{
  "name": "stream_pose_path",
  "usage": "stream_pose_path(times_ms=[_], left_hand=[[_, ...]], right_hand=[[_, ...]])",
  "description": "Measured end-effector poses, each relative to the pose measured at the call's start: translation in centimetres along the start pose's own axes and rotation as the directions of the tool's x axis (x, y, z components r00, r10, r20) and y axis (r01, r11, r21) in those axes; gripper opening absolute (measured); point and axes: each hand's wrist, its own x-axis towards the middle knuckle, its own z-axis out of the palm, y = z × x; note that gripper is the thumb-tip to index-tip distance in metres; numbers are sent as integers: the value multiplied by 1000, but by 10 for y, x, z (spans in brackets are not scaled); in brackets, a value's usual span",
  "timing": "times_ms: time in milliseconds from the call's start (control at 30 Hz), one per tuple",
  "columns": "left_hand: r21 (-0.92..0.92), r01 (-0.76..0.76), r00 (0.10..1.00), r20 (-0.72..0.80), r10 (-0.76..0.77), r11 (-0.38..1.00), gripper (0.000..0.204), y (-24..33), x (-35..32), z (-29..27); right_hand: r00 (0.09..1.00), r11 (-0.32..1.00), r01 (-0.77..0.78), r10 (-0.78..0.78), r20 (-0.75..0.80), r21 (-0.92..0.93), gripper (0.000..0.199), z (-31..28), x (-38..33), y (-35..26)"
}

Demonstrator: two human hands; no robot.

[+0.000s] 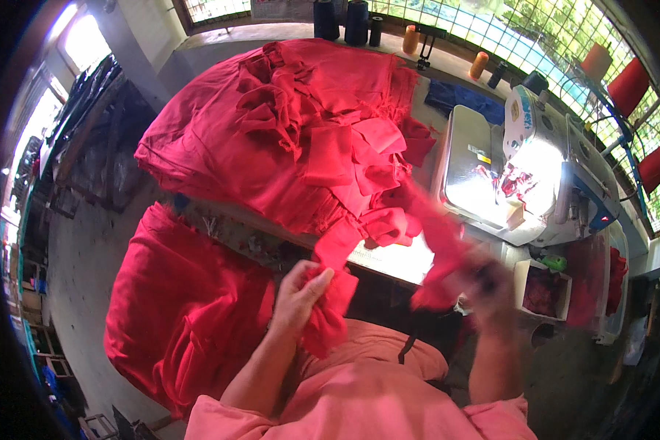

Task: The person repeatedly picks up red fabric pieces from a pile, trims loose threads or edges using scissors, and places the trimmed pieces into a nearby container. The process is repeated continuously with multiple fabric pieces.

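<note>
My left hand (301, 293) is closed, thumb against fingers, on a red fabric strip (333, 308). One end of that strip hangs over my lap, and the other runs up to the big heap of red cloth (271, 139) on the table. My right hand (485, 282) is smeared by motion beside a second red strip (441, 246) that trails from the heap. Something dark shows at the right hand, too blurred to name, and its grip on the strip cannot be made out.
At the right stands a sewing machine (535, 139) with a lit work area. Below it sits a white box (543, 290) with dark red scraps. Another red cloth bundle (187, 308) lies at my left. Thread cones (357, 22) line the window ledge.
</note>
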Motion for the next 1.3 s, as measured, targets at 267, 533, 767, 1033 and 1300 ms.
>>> stream_pose_path(times_ms=[267, 533, 767, 1033, 1300], left_hand=[[-73, 396, 915, 119, -386, 916, 28, -24, -32, 20], [372, 224, 930, 194, -311, 901, 28, -3, -63, -15], [438, 199, 876, 322, -360, 877, 28, 10, -70, -25], [439, 154, 847, 403, -347, 885, 25, 13, -70, -22], [515, 58, 766, 527, -369, 855, 25, 11, -69, -34]], right_hand=[[831, 971, 81, 58, 553, -224, 19, 59, -59, 46], [720, 799, -601, 530, 449, 20, 47, 22, -29, 84], [510, 565, -823, 692, 511, 56, 36, 34, -19, 95], [502, 559, -829, 750, 431, -8, 31, 50, -3, 91], [482, 573, -818, 728, 488, -46, 33, 50, -13, 96]])
